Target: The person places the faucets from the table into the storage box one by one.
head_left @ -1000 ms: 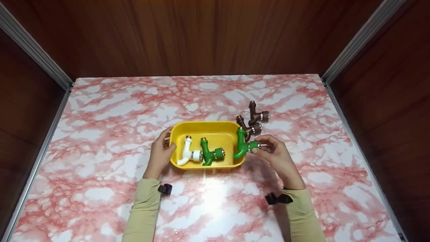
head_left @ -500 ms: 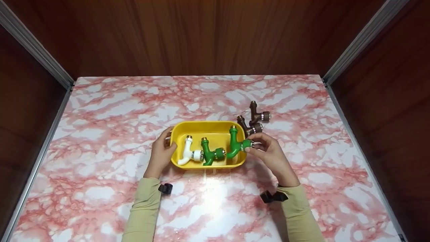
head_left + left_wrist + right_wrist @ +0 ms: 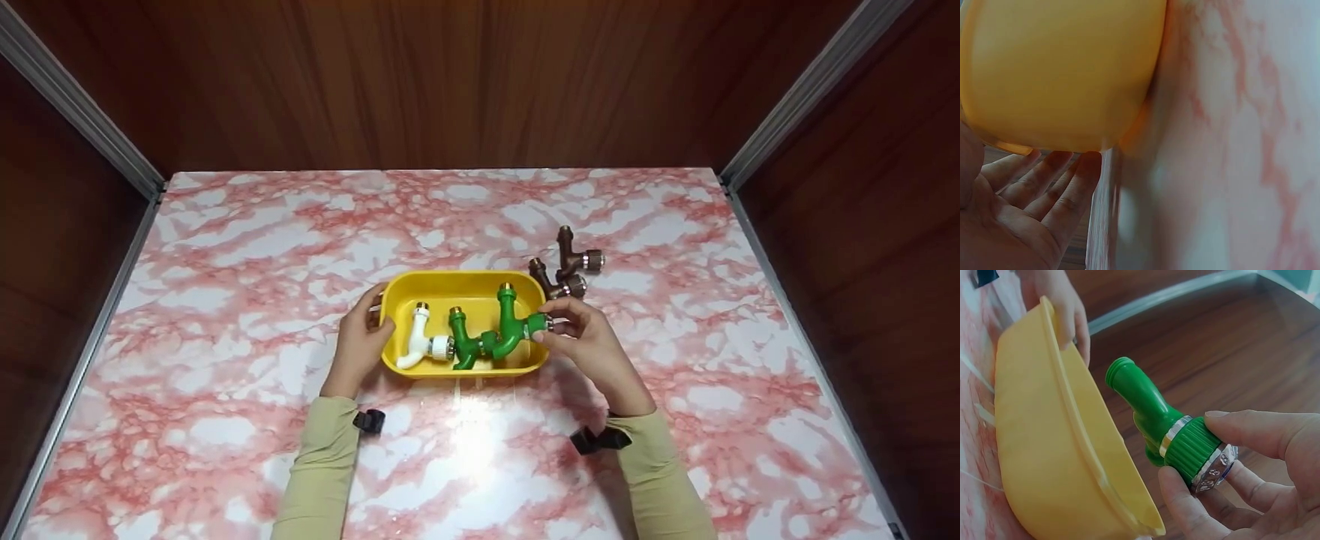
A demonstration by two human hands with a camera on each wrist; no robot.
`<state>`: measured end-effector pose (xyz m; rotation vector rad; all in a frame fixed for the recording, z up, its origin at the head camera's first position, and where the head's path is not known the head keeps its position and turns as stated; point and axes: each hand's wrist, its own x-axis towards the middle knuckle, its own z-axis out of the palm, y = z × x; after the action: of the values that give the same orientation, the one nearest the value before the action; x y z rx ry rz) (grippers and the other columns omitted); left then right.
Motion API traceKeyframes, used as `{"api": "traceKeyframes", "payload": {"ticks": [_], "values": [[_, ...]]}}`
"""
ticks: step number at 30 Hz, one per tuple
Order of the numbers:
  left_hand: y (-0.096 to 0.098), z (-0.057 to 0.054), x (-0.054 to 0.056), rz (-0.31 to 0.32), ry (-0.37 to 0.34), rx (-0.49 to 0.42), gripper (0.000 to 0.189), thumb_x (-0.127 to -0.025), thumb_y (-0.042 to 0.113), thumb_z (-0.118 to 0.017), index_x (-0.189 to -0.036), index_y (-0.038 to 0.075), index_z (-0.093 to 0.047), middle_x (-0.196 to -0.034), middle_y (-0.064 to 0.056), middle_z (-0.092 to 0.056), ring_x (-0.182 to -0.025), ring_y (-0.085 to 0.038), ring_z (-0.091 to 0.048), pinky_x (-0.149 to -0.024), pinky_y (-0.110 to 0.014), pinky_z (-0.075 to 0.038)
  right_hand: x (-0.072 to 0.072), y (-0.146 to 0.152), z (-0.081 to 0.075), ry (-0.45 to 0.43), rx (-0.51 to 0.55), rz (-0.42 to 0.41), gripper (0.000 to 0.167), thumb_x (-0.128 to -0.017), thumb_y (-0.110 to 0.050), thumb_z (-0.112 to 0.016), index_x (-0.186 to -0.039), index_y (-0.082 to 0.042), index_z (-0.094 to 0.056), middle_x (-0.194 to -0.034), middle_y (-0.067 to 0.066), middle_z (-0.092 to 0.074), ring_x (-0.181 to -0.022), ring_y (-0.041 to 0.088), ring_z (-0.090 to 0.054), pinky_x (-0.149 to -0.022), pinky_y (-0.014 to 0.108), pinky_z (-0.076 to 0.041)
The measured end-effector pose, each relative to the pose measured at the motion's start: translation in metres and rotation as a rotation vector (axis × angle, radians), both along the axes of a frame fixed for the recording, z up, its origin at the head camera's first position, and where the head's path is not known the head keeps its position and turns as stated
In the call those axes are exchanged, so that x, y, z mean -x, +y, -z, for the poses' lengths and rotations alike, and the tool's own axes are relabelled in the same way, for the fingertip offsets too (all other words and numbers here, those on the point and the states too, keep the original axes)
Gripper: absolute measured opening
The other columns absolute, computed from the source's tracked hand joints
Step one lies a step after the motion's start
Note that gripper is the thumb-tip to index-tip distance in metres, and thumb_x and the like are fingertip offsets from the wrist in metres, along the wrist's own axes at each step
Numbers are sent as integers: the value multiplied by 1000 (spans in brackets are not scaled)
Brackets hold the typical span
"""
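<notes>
My right hand [image 3: 596, 349] pinches a green tap [image 3: 510, 326] by its ribbed knob, between thumb and fingers. In the head view that tap is over the right part of a yellow plastic tub [image 3: 457, 280]; the right wrist view has the held green tap [image 3: 1154, 410] above the rim. Inside the tub lie a white tap [image 3: 417, 337] and a second green tap [image 3: 463, 341], whose knob is partly covered by the held one. My left hand [image 3: 358, 349] holds the tub's left end, thumb at the rim and fingers against the outer wall [image 3: 1061, 73].
Two brown taps [image 3: 570, 259] lie on the pink-and-white marbled table [image 3: 262, 240], behind and right of the tub. The nearer brown tap [image 3: 551, 281] is close to the tub's corner and my right fingers. Dark wood-look panels stand at the back and sides.
My right hand has moved left with the green tap, from the tub's right rim to over its inside. The left hand and the tub have stayed in place.
</notes>
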<state>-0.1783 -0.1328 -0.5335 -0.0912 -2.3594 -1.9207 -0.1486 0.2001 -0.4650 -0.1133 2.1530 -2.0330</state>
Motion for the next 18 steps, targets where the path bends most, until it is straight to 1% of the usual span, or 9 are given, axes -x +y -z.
{"api": "traceKeyframes", "payload": {"ticks": [4,7,10,13,17,18], "values": [[0,4,1,-9,-4,21,57,-86,-8,-55,-140,8,-48,-120,-20,-58,-99,-34,-63,-79,-31,-53,0,-5,-1,7,-6,-5,35,-80,3,-73,-112,5,-59,-106,20,-61,-91,30,-61,-72,31,-53],[0,3,0,-17,-15,30,57,-87,-7,-55,-140,10,-48,-120,-17,-58,-99,-31,-63,-81,-33,-53,1,-9,-1,10,-14,-11,35,-79,3,-73,-112,5,-59,-106,20,-61,-90,30,-61,-74,30,-53],[1,1,-1,-21,-29,38,57,-87,-8,-55,-141,10,-48,-120,-17,-58,-100,-31,-62,-82,-33,-52,1,-13,-1,10,-9,-17,35,-79,4,-73,-111,4,-59,-107,19,-61,-90,29,-61,-75,30,-53],[2,-4,-2,-18,-33,27,57,-86,-9,-54,-141,7,-47,-121,-20,-58,-100,-34,-62,-82,-33,-52,2,-16,-1,15,-1,-18,34,-79,5,-72,-110,3,-60,-106,19,-61,-89,28,-61,-74,29,-53],[4,-21,-9,3,-24,19,56,-85,-11,-53,-140,-2,-44,-121,-28,-55,-101,-42,-60,-81,-33,-52,2,-19,0,27,-3,-25,34,-79,5,-72,-110,3,-60,-107,18,-61,-89,28,-61,-75,30,-53],[4,-22,-9,5,-21,16,56,-85,-12,-52,-140,-3,-44,-121,-29,-55,-101,-43,-60,-82,-34,-52,2,-19,0,27,-2,-28,34,-79,5,-72,-110,3,-60,-107,18,-61,-90,29,-61,-76,30,-53]]}}
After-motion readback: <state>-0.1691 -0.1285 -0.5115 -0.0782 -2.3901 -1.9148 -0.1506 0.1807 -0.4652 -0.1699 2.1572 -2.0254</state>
